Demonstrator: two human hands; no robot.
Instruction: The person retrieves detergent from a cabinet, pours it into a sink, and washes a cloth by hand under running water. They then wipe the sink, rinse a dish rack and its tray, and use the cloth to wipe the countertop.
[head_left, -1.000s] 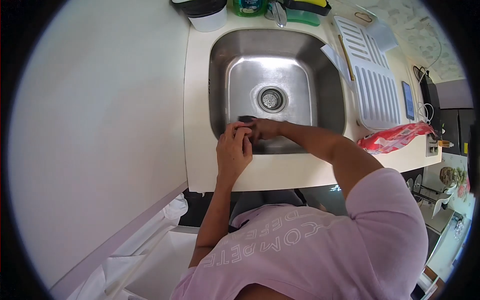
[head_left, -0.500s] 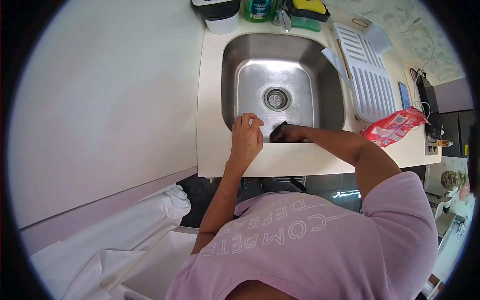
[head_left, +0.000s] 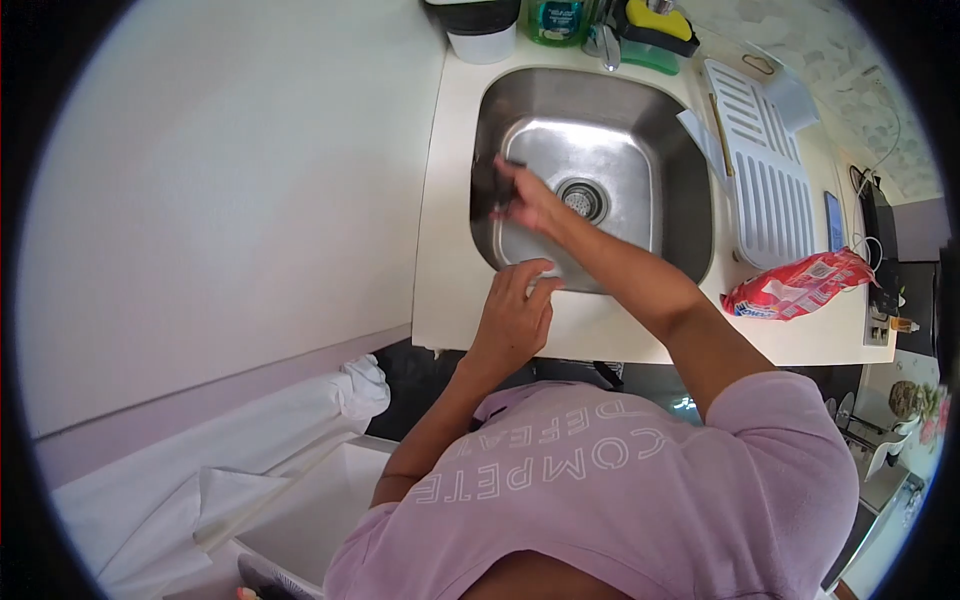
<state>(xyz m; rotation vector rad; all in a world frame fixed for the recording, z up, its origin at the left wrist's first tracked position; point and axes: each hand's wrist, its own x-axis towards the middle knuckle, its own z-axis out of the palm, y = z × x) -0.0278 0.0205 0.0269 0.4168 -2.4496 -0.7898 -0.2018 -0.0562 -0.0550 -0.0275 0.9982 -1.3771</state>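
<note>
Inside the stainless steel sink (head_left: 600,89), my right hand (head_left: 529,201) presses a dark scrubbing pad (head_left: 492,186) against the left wall. Motion blurs the pad and my fingertips, and part of the pad is covered by the hand. My left hand (head_left: 515,315) rests at the sink's near rim, left of the middle. Its fingers are bent over the edge, with the thumb apart from them and nothing visible held. The drain (head_left: 582,202) lies just right of my right wrist.
Right of the sink stands a white dish rack (head_left: 768,185), with a red plastic packet (head_left: 800,287) nearer me. A phone (head_left: 833,222) lies beyond the rack. Behind the sink are a green soap bottle (head_left: 556,22), a faucet (head_left: 606,45) and a yellow sponge (head_left: 658,18). A wall (head_left: 250,200) closes the left.
My right hand has moved with the scrubbing pad from the sink's near wall to its left wall. My left hand stays by the near rim. The whole view has shifted slightly.
</note>
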